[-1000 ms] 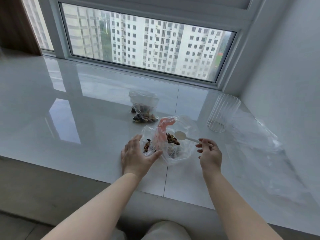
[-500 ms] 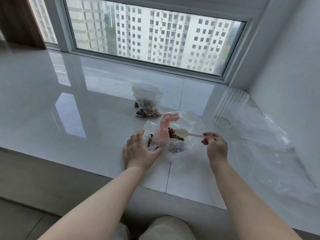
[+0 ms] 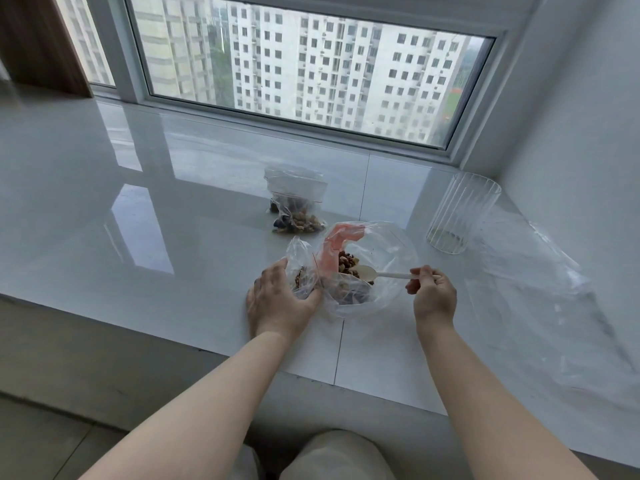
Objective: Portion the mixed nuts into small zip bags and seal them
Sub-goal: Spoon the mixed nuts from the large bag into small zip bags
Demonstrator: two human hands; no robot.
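White and shiny, the surface (image 3: 173, 209) runs under a big window (image 3: 304, 64). The left hand (image 3: 278, 301) rests on the surface and curls round a small zip bag (image 3: 302, 270). This bag stands open at the top and has a few nuts in it. The thumb presses its right side.

Just beside it, touching it, sits a big clear bag (image 3: 374, 271) with a pink strip at its mouth. Mixed nuts (image 3: 348, 265) lie inside. The right hand (image 3: 433, 296) pinches the handle of a white plastic spoon (image 3: 377, 273). Its fingers are curled round the end of the handle. The spoon's bowl is inside the big bag, just over the nuts. I cannot tell if there are nuts in the spoon.

Farther back, near the window, lies another small bag (image 3: 298, 206) with nuts in it. I cannot tell if it is zipped.

On the right stands a clear ribbed glass (image 3: 462, 211). Near it, a sheet of clear plastic (image 3: 540, 278) lies spread over the surface.
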